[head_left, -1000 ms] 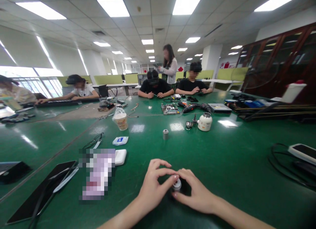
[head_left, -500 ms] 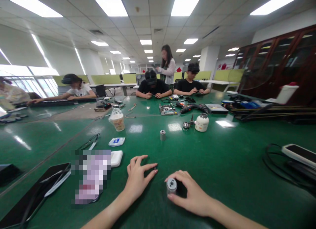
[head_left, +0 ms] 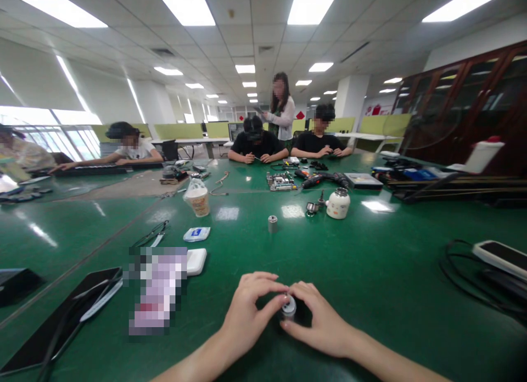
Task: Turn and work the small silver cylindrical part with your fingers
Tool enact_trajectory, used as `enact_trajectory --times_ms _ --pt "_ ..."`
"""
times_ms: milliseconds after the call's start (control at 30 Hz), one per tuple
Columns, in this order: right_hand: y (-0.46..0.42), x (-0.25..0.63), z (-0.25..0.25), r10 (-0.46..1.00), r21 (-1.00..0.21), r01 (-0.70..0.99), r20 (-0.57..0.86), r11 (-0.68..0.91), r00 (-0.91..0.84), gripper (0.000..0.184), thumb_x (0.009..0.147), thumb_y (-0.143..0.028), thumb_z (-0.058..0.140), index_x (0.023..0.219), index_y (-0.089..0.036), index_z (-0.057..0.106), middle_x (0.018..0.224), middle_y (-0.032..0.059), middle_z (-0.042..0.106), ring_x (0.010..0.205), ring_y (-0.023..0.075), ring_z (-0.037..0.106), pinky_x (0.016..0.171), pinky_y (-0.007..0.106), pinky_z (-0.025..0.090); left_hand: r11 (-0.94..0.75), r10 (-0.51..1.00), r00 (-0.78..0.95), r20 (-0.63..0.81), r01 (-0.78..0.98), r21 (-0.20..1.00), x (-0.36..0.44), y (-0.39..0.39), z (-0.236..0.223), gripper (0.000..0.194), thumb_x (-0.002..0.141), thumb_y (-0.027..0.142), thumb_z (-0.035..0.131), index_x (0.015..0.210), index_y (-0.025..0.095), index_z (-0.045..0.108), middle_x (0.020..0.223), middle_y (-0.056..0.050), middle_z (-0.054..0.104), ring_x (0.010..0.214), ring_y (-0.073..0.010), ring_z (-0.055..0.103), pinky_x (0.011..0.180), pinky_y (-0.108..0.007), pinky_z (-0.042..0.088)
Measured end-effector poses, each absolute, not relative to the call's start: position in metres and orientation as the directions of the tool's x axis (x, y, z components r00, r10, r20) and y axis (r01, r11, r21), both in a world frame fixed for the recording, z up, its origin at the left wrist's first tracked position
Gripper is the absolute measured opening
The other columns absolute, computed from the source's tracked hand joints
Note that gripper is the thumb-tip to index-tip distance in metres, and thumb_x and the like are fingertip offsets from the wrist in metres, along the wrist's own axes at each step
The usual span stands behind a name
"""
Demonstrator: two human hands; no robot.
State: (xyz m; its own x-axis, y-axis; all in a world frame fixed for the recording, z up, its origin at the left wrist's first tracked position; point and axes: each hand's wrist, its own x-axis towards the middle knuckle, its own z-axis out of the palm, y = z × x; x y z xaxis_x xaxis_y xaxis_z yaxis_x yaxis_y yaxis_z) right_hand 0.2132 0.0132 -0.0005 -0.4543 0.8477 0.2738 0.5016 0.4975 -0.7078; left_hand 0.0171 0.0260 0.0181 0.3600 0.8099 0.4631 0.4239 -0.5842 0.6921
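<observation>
My right hand point(head_left: 323, 320) is curled around a short silver metal cylinder point(head_left: 289, 308) that stands upright on the green table point(head_left: 370, 272). Its thumb rests on the near side and its fingers on the far side. Over the top of this cylinder, the thumb and forefinger of my left hand point(head_left: 252, 304) come together in a pinch. Whatever small thing lies between those fingertips is too hidden to name. Farther off, a similar silver cylinder point(head_left: 272, 224) stands by itself.
Left of my hands lie a white case point(head_left: 196, 262), a packet point(head_left: 196, 234) and a black tablet point(head_left: 78, 308). A bagged cup point(head_left: 198, 201), a white jar point(head_left: 338, 204), a circuit board point(head_left: 282, 181) and drills point(head_left: 323, 179) sit farther back. People sit across the table.
My left hand has moved right, from beside the cylinder to its top, with thumb and forefinger pinched. My right hand stays around the cylinder.
</observation>
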Motion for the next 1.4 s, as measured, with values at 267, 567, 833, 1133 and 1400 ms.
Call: enact_trajectory --times_ms 267,567,833,1133,1400 --pt "0.012 0.221 -0.003 0.822 -0.757 0.377 0.358 0.533 -0.443 0.045 0.078 -0.016 0.061 0.121 -0.024 0.051 0.113 0.0054 0.062 0.104 0.0238 0.056 0.093 0.04 0.044 -0.579 0.804 0.415 0.425 0.387 0.718 0.025 0.02 0.023 0.013 0.085 0.025 0.071 0.097 0.029 0.076 0.094 0.0 0.077 0.092 -0.0209 0.067 0.086 -0.035 0.045" --pt "0.005 0.224 0.0 0.795 -0.731 0.321 0.51 0.602 -0.33 0.032 0.091 -0.023 0.048 0.122 -0.025 0.052 0.113 0.0077 0.062 0.107 0.0238 0.058 0.094 0.04 0.045 -0.55 0.822 0.397 0.408 0.37 0.749 0.021 0.018 0.006 0.026 0.083 0.029 0.072 0.11 0.028 0.072 0.101 -0.003 0.075 0.094 -0.0206 0.067 0.085 -0.033 0.05" --pt "0.014 0.226 0.009 0.835 -0.741 0.385 0.485 0.55 -0.258 0.043 0.098 -0.038 0.038 0.076 -0.024 0.073 0.106 0.0071 0.071 0.105 0.0264 0.061 0.093 0.048 0.04 -0.505 0.856 0.396 0.333 0.495 0.707 0.018 0.018 -0.002 0.038 0.071 0.039 0.081 0.107 0.029 0.074 0.097 -0.003 0.077 0.09 -0.0245 0.067 0.081 -0.035 0.05" --pt "0.019 0.22 0.021 0.845 -0.716 0.45 0.429 0.534 -0.319 0.014 0.08 -0.035 0.072 0.093 -0.029 0.075 0.116 0.0066 0.068 0.11 0.0275 0.058 0.098 0.05 0.038 -0.513 0.85 0.397 0.347 0.473 0.716 0.019 0.02 0.0 0.034 0.072 0.038 0.081 0.103 0.028 0.074 0.092 -0.002 0.077 0.085 -0.0233 0.069 0.077 -0.032 0.05" --pt "0.049 0.241 0.022 0.839 -0.654 0.55 0.512 0.519 -0.183 0.013 0.088 -0.037 0.066 0.09 -0.03 0.077 0.109 0.005 0.07 0.107 0.0252 0.058 0.097 0.048 0.04 -0.504 0.851 0.417 0.32 0.478 0.72 0.018 0.02 0.002 0.037 0.074 0.041 0.079 0.108 0.028 0.073 0.101 -0.004 0.077 0.093 -0.0248 0.068 0.084 -0.035 0.049"
